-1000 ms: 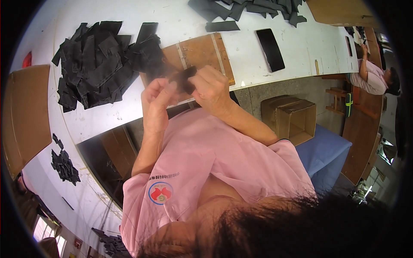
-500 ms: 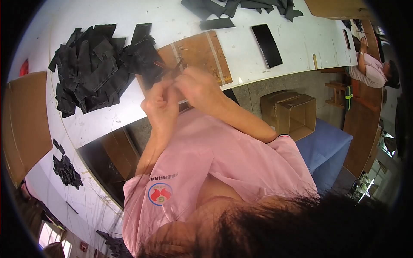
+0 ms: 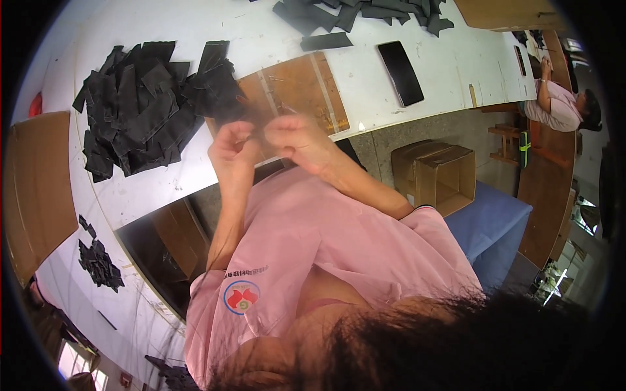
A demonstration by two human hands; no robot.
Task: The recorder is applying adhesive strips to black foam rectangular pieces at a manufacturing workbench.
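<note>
My left hand is raised over the near edge of the table, its thumb and fingers closed in a pinch. Close to its right, my right hand also has its fingers curled together. A narrow gap parts the two hands, and blur hides whatever is between their fingertips. Beneath and beyond them lies a brown board with pale strips across it. Black fabric pieces overlap the board's left side, next to a large heap of black fabric pieces. A small orange thing by the board's left part is too blurred to name.
A black phone lies on the white table, right of the board. More black cloth pieces are at the far side. An open cardboard box stands right, above a blue cover. Another person sits far right.
My hands have come apart from each other and drawn slightly nearer to me. The dark pointed thing seen by my fingers before no longer shows clearly.
</note>
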